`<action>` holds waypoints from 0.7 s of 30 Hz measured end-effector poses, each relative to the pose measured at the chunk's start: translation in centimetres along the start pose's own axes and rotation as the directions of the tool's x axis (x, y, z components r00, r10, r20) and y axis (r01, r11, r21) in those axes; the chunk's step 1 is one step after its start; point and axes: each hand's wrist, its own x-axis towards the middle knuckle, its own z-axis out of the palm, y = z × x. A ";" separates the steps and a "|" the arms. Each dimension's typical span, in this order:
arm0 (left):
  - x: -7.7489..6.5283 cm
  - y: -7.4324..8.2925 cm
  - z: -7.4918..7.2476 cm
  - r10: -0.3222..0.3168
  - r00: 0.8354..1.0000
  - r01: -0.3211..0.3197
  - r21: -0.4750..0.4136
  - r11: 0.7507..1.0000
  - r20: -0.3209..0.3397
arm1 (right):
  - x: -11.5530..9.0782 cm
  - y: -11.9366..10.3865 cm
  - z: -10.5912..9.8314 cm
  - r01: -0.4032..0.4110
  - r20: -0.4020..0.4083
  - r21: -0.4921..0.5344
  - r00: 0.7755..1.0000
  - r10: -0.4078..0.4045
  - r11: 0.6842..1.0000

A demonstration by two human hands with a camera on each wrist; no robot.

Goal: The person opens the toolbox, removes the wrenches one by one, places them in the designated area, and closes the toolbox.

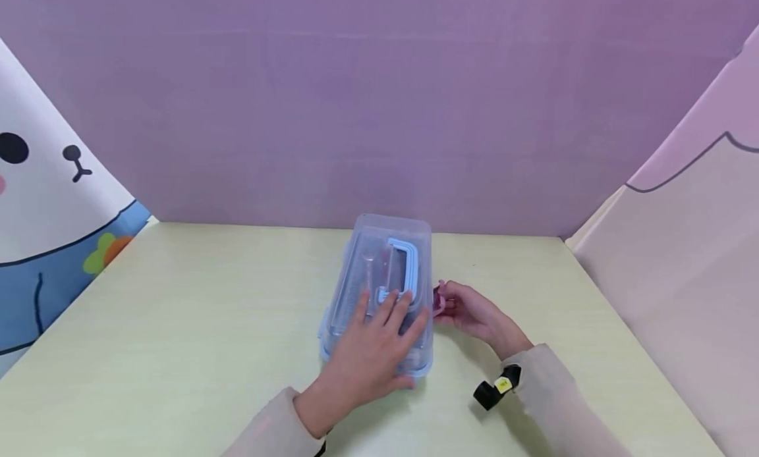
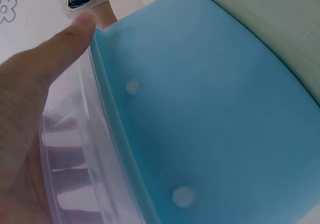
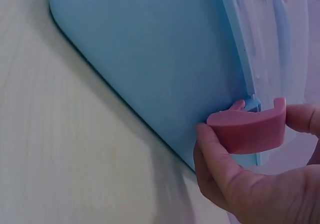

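A plastic storage box stands on the table, with a light blue body (image 2: 215, 119) and a see-through lid (image 1: 391, 226) that bears a blue carry handle (image 1: 412, 263). My left hand (image 1: 370, 355) rests on the near part of the lid, fingers spread, and in the left wrist view its thumb (image 2: 65, 46) lies along the rim. On the box's right side, my right hand (image 1: 477, 319) pinches a pink latch clip (image 3: 252, 134) between thumb and fingers. The clip stands tilted outward from the wall, beside a small blue tab at the rim. Contents show only faintly through the lid.
The pale wood-look table (image 1: 207, 312) extends on both sides of the box. A purple panel (image 1: 379, 114) rises behind it, with printed panels at left (image 1: 53, 233) and right (image 1: 682, 259). A black wrist camera (image 1: 497, 387) is strapped to the right wrist.
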 end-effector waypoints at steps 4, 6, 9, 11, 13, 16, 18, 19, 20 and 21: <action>0.1 0.2 0.1 -0.012 1.000 0.012 0.003 1.000 0.001 | -0.2 0.0 -0.1 -0.017 0.017 -0.017 1.000 0.017 1.000; 0.2 0.2 0.1 -0.015 1.000 0.015 -0.004 1.000 0.002 | -0.2 0.1 -0.2 -0.018 0.020 -0.022 1.000 0.019 1.000; 0.2 0.1 0.0 -0.010 1.000 0.010 -0.015 1.000 0.006 | -0.1 0.4 -0.2 -0.006 0.030 -0.017 1.000 0.007 1.000; 0.2 0.0 -0.1 -0.004 1.000 0.004 -0.027 1.000 0.008 | -0.1 0.7 -0.2 0.001 0.033 -0.004 0.999 -0.001 1.000; 0.2 -0.2 -0.2 -0.001 1.000 0.002 -0.046 0.999 0.006 | 0.0 0.8 -0.2 0.009 0.042 0.013 0.999 -0.010 1.000; 0.2 -0.5 -0.5 -0.014 1.000 0.013 -0.061 0.998 -0.009 | 0.1 1.0 -0.1 0.015 0.047 0.032 0.999 -0.017 0.999; 0.2 -0.8 -0.7 -0.022 1.000 0.020 -0.066 0.998 -0.022 | 0.1 1.0 -0.1 0.013 0.051 0.046 0.999 -0.016 0.999; 0.1 -0.8 -0.7 -0.024 0.999 0.022 -0.064 0.998 -0.028 | 0.1 1.0 -0.1 0.012 0.052 0.053 0.999 -0.015 0.999; 0.1 -0.9 -0.8 -0.025 0.999 0.022 -0.060 0.998 -0.035 | 0.1 1.0 -0.1 0.010 0.051 0.060 0.999 -0.013 0.998; 0.1 -1.0 -0.8 -0.023 0.999 0.021 -0.061 0.998 -0.043 | 0.1 1.0 -0.1 0.010 0.052 0.068 0.999 -0.013 0.998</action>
